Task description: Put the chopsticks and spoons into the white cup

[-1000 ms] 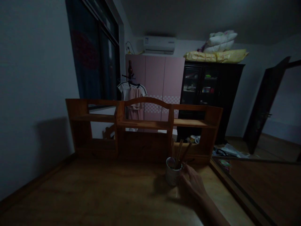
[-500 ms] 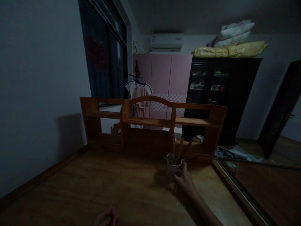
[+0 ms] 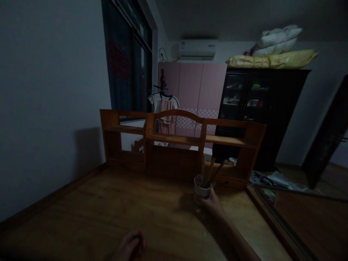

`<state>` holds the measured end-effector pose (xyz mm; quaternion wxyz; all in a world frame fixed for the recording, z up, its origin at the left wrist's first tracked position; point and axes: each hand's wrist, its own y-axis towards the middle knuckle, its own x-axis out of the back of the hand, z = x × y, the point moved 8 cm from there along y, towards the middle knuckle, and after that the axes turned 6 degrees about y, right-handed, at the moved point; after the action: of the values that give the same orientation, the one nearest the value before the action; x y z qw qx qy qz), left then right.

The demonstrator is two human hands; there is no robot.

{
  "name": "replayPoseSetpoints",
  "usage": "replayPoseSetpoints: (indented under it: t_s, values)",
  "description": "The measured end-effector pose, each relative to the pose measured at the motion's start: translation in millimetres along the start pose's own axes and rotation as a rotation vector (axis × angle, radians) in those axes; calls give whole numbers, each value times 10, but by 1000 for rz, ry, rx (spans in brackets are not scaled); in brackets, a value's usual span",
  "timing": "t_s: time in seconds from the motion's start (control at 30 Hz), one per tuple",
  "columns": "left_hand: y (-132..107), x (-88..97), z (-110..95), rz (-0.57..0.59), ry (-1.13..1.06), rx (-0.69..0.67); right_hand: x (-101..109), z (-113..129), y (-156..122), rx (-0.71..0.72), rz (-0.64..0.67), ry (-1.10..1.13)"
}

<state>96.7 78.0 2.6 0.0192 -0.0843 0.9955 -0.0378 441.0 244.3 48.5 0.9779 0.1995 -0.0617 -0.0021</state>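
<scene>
My right hand (image 3: pixel 211 201) is wrapped round the right side of a light-coloured cup (image 3: pixel 199 193) on the wooden table. Several thin sticks, perhaps brushes or pens, (image 3: pixel 208 171) stand in the cup and lean to the right; the dim light hides their exact kind. At the bottom of the view, my left hand (image 3: pixel 132 243) is low over the table with its fingers curled in. I see nothing in it, and it is well apart from the cup.
A wooden desk shelf (image 3: pixel 176 138) stands along the far side of the table (image 3: pixel 130 203), just behind the cup. A wall (image 3: pixel 49 108) borders the left. Beyond the shelf are hanging clothes (image 3: pixel 164 105), a pink wardrobe (image 3: pixel 190 85) and a dark cabinet (image 3: pixel 282 105).
My right hand's fingers have closed further round the cup. My left hand has come a little further into view. The whole scene has shifted slightly right as the camera turned.
</scene>
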Motion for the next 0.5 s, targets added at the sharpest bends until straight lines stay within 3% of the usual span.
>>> replayPoseSetpoints:
  t_s: [0.1, 0.23, 0.4, 0.5]
  values:
    - [123, -111, 14, 24, -68, 12, -1, 48, -30, -17, -1, 6]
    - [394, -639, -199, 226, -96, -137, -102, 301, -174, 5, 36, 26]
    - [588, -1327, -606, 515, 37, -321, -515, 750, -352, 78, 133, 70]
    - [691, -1456, -757, 589, 4, -304, -802, 863, -368, 111, 163, 103]
